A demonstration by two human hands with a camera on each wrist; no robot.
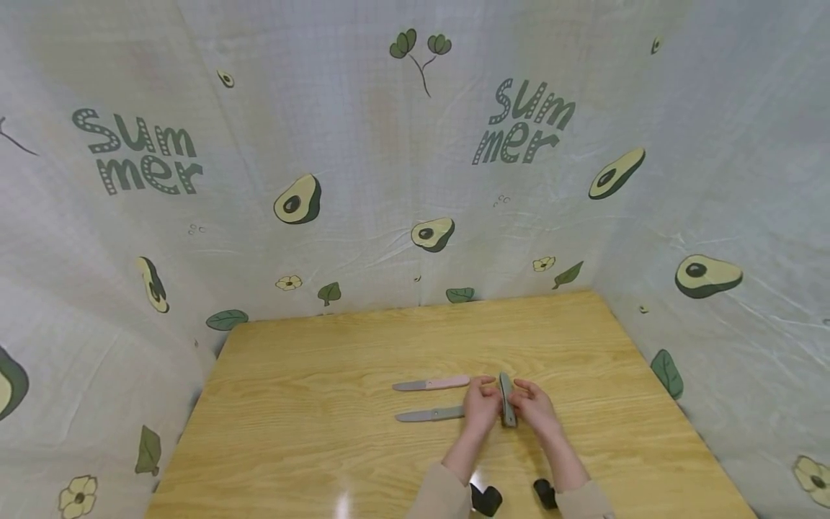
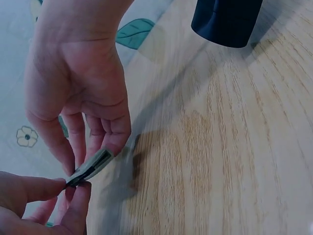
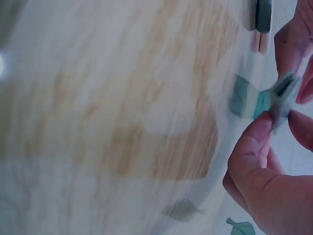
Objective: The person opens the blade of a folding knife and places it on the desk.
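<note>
Both hands hold a folding knife with a grey-green handle (image 1: 509,408) between them, above the wooden table. My left hand (image 1: 483,407) pinches it from the left with thumb and fingers. On the other side, my right hand (image 1: 534,409) also pinches it between thumb and finger. A dark slot runs along the handle (image 2: 95,166) in the left wrist view; the blade does not stick out. Left of my hands lie two unfolded knives: a pink-handled knife (image 1: 433,383) farther back and a green-handled knife (image 1: 431,414) nearer, its handle end hidden behind my left hand.
The wooden table (image 1: 311,447) reaches to a patterned cloth (image 1: 363,144) at the back and sides. A dark wrist mount (image 1: 486,499) is on the left wrist and another (image 1: 545,494) on the right.
</note>
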